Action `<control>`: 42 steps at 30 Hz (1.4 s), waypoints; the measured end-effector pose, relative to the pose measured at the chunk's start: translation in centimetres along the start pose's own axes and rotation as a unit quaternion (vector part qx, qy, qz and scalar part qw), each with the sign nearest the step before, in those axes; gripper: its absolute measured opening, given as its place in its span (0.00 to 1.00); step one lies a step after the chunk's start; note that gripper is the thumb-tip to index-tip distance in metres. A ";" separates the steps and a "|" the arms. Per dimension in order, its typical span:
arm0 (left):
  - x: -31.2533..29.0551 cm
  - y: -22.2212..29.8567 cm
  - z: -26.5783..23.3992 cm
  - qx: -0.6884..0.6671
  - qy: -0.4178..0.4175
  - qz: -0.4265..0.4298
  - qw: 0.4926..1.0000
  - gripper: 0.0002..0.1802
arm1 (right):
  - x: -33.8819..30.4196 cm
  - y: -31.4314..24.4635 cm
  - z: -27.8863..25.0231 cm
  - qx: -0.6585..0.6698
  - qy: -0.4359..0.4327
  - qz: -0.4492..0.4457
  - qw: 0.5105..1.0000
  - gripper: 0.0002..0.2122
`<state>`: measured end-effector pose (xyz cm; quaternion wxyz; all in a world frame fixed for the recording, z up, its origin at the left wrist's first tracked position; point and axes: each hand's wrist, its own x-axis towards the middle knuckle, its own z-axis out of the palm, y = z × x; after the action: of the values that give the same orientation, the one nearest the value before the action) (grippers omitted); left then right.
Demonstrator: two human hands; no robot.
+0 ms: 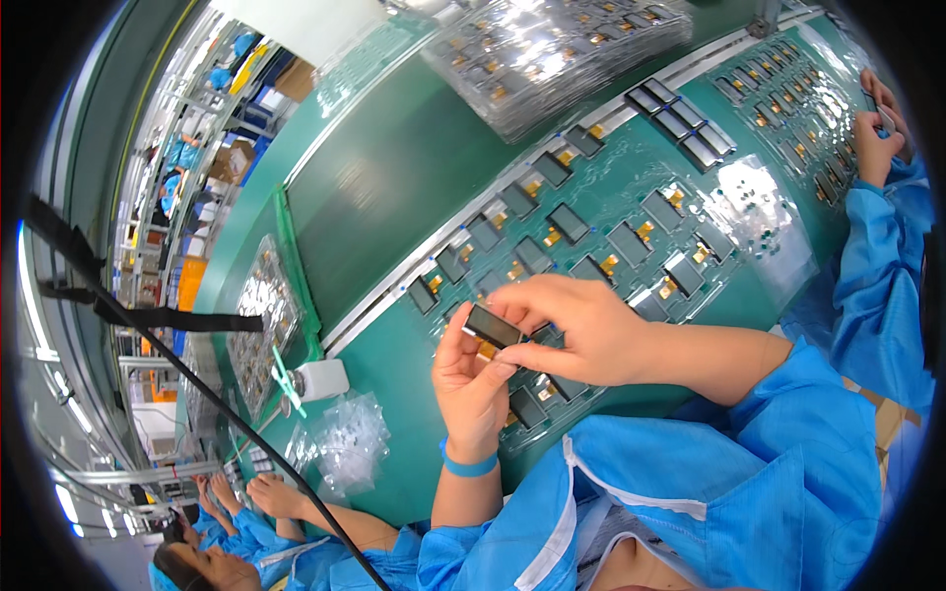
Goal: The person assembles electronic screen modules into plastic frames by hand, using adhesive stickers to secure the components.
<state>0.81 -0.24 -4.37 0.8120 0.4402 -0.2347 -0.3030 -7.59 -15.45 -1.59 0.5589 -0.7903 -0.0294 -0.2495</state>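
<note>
Both hands meet over the bench around one small dark display module (493, 327) with a pale edge. My left hand (471, 389), wearing a blue wrist band (469, 464), grips it from the left and below between thumb and fingers. Its right end is pinched by my right hand (586, 330). A bit of orange flex cable (486, 351) shows below the module. Under and beyond my hands, a clear plastic tray (616, 202) carries rows of similar displays (568, 224) with orange flex tails. My right hand covers part of this tray.
Framed displays (680, 123) lie beyond the tray. A bag of small dark parts (759, 212) is to the right, a clear bag (352, 443) to the left near a white box (320, 379). Stacked trays (552, 59) stand across the belt (394, 197). Co-workers' hands (877, 138) flank me.
</note>
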 end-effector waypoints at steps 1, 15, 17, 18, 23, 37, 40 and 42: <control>0.0 -0.1 0.1 -0.006 -0.006 -0.004 1.000 0.36 | -0.1 0.3 0.0 -0.049 -0.020 -0.021 0.998 0.19; -0.2 -0.3 0.5 -0.078 0.041 -0.065 0.994 0.32 | -0.8 1.5 1.0 -0.110 0.029 -0.111 0.987 0.16; -0.1 -0.1 0.6 -0.088 0.069 -0.104 0.988 0.31 | -0.8 1.2 1.2 -0.118 0.022 -0.104 0.987 0.16; -0.1 0.0 0.5 -0.088 0.072 -0.101 0.988 0.31 | -0.7 1.0 1.3 -0.126 0.016 -0.096 0.987 0.16; 0.1 1.4 -0.3 -0.241 0.005 -0.140 0.960 0.28 | 0.1 0.7 0.2 -0.193 0.041 -0.193 0.961 0.14; -0.3 0.4 -1.8 -0.281 -0.118 -0.124 0.944 0.31 | -0.4 0.7 0.8 -0.199 0.109 -0.344 0.911 0.06; -0.3 0.6 -2.1 -0.241 -0.107 -0.126 0.956 0.32 | -0.6 0.7 0.7 -0.204 0.088 -0.337 0.915 0.04; -0.3 0.5 -2.3 -0.219 -0.099 -0.135 0.961 0.32 | -0.7 0.6 0.6 -0.210 0.070 -0.330 0.918 0.04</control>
<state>2.23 1.49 -5.10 0.8127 0.2475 -0.1801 -0.4959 -7.82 -15.00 -2.61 0.2663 -0.8154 -0.1961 -0.4751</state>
